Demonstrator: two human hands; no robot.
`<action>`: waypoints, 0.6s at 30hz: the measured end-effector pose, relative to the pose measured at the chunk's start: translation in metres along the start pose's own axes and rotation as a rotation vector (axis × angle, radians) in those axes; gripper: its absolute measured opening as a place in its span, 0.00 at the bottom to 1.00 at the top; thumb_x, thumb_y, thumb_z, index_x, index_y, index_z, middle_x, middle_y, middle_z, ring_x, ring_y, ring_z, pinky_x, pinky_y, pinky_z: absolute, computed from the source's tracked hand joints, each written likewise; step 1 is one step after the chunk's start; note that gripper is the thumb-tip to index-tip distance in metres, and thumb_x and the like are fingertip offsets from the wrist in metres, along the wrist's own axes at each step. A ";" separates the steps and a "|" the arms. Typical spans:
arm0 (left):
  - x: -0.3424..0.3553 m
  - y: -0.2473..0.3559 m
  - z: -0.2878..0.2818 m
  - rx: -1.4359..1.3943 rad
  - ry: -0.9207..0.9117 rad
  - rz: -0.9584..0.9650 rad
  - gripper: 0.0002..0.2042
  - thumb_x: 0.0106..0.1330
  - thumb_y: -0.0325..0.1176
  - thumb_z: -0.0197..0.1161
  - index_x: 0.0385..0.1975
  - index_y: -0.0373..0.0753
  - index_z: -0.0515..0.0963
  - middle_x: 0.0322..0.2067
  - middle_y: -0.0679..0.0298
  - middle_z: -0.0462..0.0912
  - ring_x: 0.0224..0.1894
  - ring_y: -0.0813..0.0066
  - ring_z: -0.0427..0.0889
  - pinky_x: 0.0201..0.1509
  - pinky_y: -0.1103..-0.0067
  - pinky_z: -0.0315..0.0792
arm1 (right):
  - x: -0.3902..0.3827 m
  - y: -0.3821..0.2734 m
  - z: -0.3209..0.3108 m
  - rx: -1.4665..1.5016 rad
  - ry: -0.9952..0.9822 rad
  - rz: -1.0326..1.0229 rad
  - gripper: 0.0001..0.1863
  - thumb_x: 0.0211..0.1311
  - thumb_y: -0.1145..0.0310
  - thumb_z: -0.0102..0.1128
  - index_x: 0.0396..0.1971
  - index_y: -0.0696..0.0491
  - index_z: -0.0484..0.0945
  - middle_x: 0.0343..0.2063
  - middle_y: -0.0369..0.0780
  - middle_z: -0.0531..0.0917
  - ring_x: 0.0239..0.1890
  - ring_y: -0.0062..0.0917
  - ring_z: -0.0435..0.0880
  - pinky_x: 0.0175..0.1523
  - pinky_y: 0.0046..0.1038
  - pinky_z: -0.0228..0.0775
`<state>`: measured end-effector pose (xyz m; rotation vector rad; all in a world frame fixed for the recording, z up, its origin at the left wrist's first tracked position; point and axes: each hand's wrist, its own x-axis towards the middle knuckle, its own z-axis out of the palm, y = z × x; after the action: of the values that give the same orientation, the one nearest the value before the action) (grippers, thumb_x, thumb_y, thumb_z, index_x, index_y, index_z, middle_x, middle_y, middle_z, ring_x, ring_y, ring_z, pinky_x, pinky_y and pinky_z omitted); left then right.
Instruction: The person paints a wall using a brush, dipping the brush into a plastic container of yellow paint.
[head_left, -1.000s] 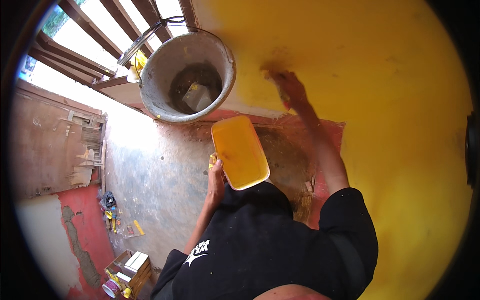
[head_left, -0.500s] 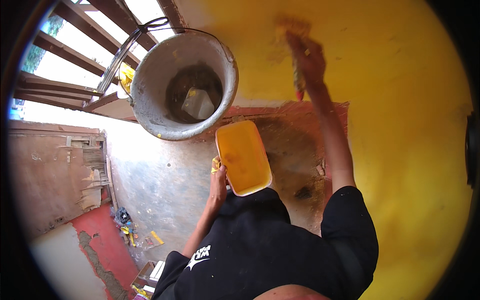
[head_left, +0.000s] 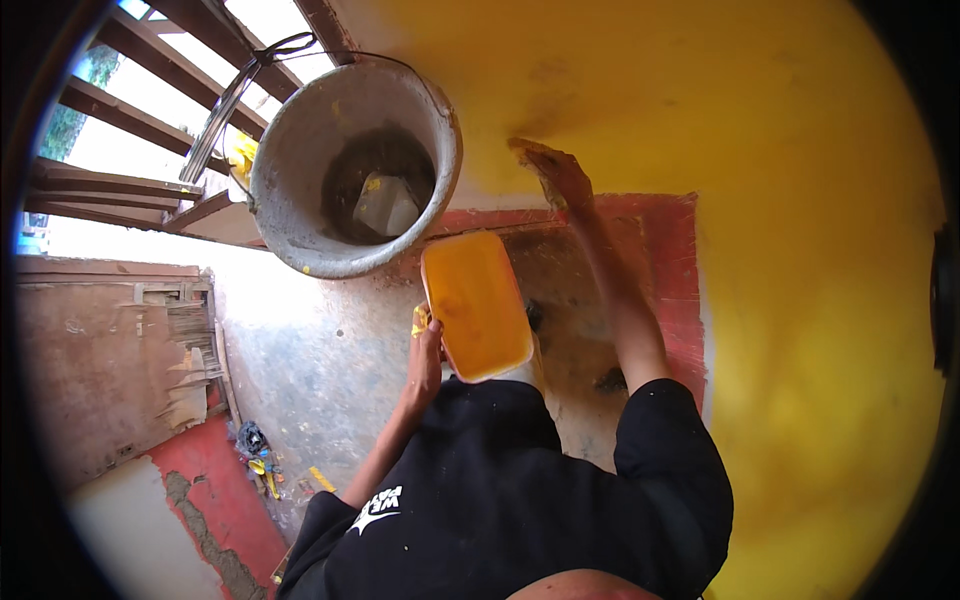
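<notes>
My left hand [head_left: 426,345] grips the left edge of a rectangular plastic tub [head_left: 478,305], which holds yellow-orange paint and is tilted in front of my body. Yellow paint stains the fingers. My right hand [head_left: 566,180] is closed around a paintbrush [head_left: 530,150], whose bristles are at the yellow-painted wall [head_left: 790,280]. Most of the handle is hidden by the fingers. Lower down, the wall has a red band [head_left: 672,255]. Left of the brush hangs or stands a big grey bucket [head_left: 270,150] with a pale, paint-spotted block-like piece [head_left: 388,207] inside.
Brown slatted bars [head_left: 130,120] stand behind the bucket, with dark wires [head_left: 225,115] tied to them. A worn wooden panel [head_left: 100,350] is at the left. Small litter [head_left: 255,450] lies on the stained floor [head_left: 300,370].
My right hand has come down and to the left with the paintbrush, closer to the bucket and tub. My left hand still holds the tub; the whole view has shifted slightly.
</notes>
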<state>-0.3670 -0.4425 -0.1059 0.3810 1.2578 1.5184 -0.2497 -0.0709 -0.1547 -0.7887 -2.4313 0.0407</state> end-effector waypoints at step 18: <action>0.031 0.034 0.056 0.107 -0.055 0.076 0.22 0.70 0.41 0.51 0.57 0.32 0.62 0.47 0.56 0.74 0.48 0.70 0.74 0.50 0.76 0.69 | -0.067 -0.166 -0.186 0.580 0.230 0.411 0.17 0.60 0.66 0.63 0.45 0.59 0.77 0.30 0.42 0.84 0.32 0.25 0.83 0.38 0.27 0.74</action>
<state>-0.3535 -0.3831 -0.0665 0.5423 1.2968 1.4974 -0.1938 -0.2713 -0.0017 -0.9338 -1.8573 0.7341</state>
